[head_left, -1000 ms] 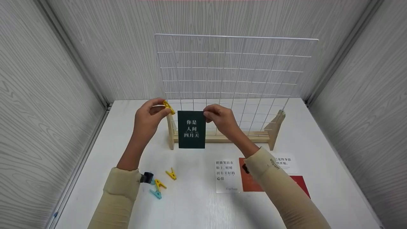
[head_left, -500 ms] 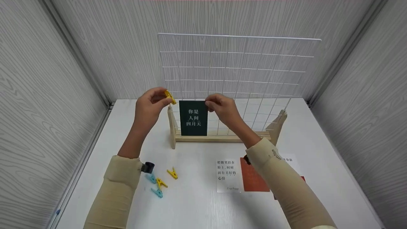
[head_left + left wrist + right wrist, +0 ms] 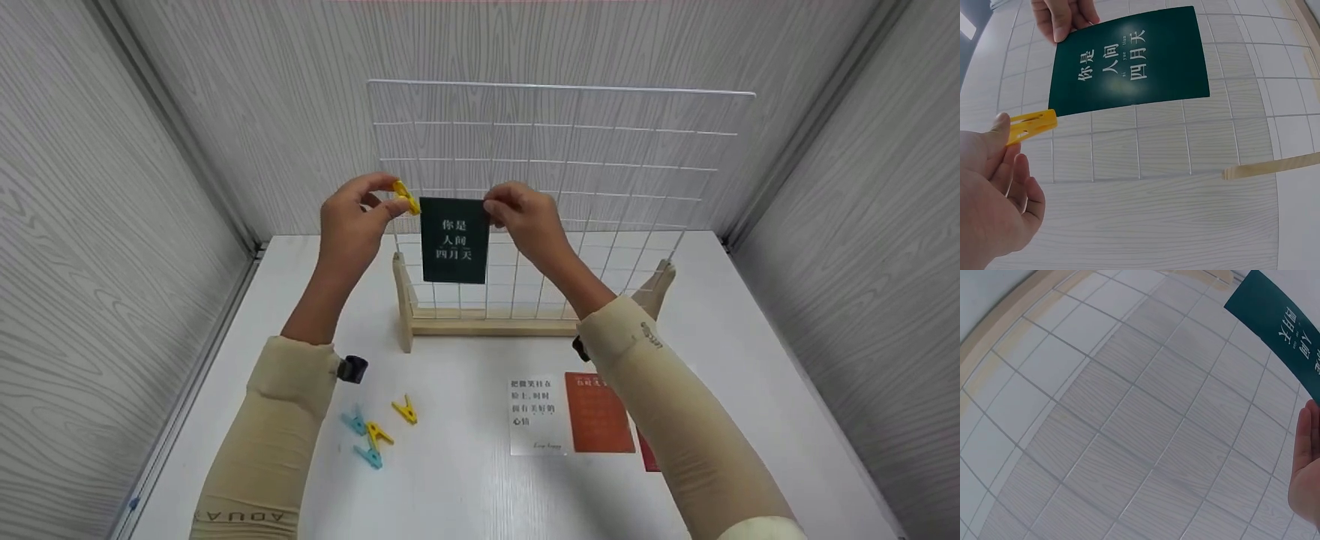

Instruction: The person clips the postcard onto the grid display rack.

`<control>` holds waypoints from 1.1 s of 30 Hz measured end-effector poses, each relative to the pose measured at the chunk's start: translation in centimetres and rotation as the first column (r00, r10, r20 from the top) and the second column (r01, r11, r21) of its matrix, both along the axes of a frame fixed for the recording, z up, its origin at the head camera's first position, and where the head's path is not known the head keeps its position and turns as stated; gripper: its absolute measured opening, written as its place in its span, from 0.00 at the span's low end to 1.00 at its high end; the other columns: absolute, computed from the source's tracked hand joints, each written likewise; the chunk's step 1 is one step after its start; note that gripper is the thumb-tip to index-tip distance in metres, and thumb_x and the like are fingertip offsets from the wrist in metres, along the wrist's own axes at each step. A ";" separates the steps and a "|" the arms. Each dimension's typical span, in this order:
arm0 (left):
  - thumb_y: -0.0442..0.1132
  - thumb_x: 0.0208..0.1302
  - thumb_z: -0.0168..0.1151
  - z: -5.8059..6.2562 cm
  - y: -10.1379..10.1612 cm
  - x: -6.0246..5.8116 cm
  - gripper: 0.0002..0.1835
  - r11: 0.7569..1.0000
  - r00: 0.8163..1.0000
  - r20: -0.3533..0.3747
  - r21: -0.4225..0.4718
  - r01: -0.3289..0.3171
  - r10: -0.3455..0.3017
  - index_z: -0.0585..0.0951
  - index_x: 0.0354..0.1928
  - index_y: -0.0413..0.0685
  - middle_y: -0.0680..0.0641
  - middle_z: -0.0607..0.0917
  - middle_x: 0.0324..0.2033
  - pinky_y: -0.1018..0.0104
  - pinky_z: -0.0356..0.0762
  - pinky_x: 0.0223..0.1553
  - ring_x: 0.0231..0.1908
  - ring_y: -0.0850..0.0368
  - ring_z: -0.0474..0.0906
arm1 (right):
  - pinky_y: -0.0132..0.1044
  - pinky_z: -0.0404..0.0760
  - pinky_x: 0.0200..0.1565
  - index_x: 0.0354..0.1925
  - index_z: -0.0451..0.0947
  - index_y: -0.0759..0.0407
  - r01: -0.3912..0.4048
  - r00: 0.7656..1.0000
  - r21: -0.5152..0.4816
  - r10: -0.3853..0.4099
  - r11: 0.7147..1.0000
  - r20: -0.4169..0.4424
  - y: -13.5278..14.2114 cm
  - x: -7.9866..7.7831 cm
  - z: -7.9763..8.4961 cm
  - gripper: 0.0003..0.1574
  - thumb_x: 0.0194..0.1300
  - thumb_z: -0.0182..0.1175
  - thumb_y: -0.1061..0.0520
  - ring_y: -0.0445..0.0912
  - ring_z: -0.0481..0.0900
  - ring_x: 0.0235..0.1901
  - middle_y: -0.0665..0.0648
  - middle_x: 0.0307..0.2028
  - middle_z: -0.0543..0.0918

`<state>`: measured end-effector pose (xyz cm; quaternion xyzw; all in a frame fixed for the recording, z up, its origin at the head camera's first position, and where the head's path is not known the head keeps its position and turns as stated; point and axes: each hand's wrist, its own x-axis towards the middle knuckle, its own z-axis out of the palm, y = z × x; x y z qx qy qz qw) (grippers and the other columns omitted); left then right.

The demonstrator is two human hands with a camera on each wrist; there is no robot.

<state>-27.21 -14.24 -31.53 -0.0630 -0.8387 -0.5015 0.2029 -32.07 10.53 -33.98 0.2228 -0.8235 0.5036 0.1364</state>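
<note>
A dark green card [image 3: 454, 255] with white characters hangs upright in front of the white wire grid [image 3: 592, 161]. My right hand [image 3: 526, 220] pinches its upper right corner between thumb and fingers. Near the card's upper left corner, my left hand [image 3: 352, 225] pinches a yellow clothespin [image 3: 406, 198]. In the left wrist view the tip of the clothespin [image 3: 1033, 125] is close to the card's corner; whether they touch, I cannot tell. The right wrist view shows only part of the card [image 3: 1280, 329] and of my right hand [image 3: 1306, 467].
The grid stands in a wooden base [image 3: 495, 327]. Two yellow clothespins [image 3: 405, 409] and two blue clothespins [image 3: 368, 456] lie on the table at left. A white card [image 3: 537, 427], an orange card [image 3: 600, 420] and a partly covered red card [image 3: 648, 453] lie at right.
Both hands have risen together along the grid, carrying the green card and the yellow clothespin upward. The cards and clothespins on the table have stayed put.
</note>
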 end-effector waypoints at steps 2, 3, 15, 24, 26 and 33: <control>0.43 0.69 0.66 0.5 0.1 -0.4 0.18 1.000 1.000 -0.024 -0.001 -0.004 0.004 0.83 0.59 0.50 0.52 0.84 0.54 0.71 0.74 0.39 0.43 0.58 0.72 | 0.34 0.84 0.43 0.46 0.82 0.60 0.008 1.000 0.007 -0.008 1.000 -0.019 -0.1 -0.2 0.4 0.08 0.74 0.58 0.59 0.44 0.84 0.36 0.56 0.37 0.85; 0.43 0.69 0.66 0.7 0.2 -0.5 0.18 1.000 0.999 -0.036 0.001 -0.003 0.003 0.83 0.58 0.50 0.52 0.85 0.54 0.71 0.73 0.39 0.43 0.58 0.72 | 0.34 0.84 0.43 0.46 0.82 0.60 0.010 1.000 0.010 -0.010 1.000 -0.026 -0.1 -0.3 0.6 0.08 0.74 0.58 0.59 0.44 0.84 0.36 0.56 0.37 0.85; 0.41 0.67 0.67 2.5 0.9 -2.5 0.15 1.000 0.994 -0.106 0.010 0.011 -0.010 0.86 0.55 0.52 0.53 0.86 0.49 0.73 0.72 0.38 0.38 0.59 0.70 | 0.32 0.82 0.43 0.47 0.82 0.60 0.067 0.994 0.066 -0.061 0.996 -0.091 0.0 -1.3 3.2 0.09 0.75 0.58 0.58 0.42 0.83 0.36 0.56 0.38 0.86; 0.42 0.66 0.67 4.2 1.9 -3.7 0.14 0.995 0.987 -0.163 0.097 0.007 0.009 0.88 0.52 0.51 0.53 0.88 0.50 0.74 0.75 0.43 0.40 0.61 0.73 | 0.31 0.82 0.42 0.47 0.82 0.59 0.100 0.992 0.057 -0.095 0.993 -0.083 -0.2 -2.1 4.5 0.09 0.75 0.57 0.57 0.41 0.83 0.35 0.55 0.38 0.86; 0.42 0.66 0.67 4.6 2.2 -3.9 0.14 0.994 0.985 -0.173 0.111 0.002 0.018 0.88 0.52 0.51 0.52 0.88 0.50 0.75 0.75 0.43 0.41 0.62 0.74 | 0.30 0.82 0.42 0.47 0.82 0.59 0.108 0.991 0.055 -0.103 0.993 -0.086 -0.2 -2.2 4.7 0.09 0.75 0.57 0.57 0.41 0.83 0.35 0.55 0.38 0.86; 0.46 0.65 0.68 5.7 3.1 -4.6 0.13 0.993 0.979 -0.194 0.105 -0.051 0.071 0.89 0.50 0.53 0.55 0.88 0.48 0.75 0.74 0.41 0.41 0.65 0.76 | 0.30 0.81 0.42 0.47 0.82 0.60 0.134 0.985 0.070 -0.124 0.989 -0.123 -0.6 -2.6 5.4 0.10 0.76 0.56 0.57 0.41 0.82 0.36 0.55 0.38 0.85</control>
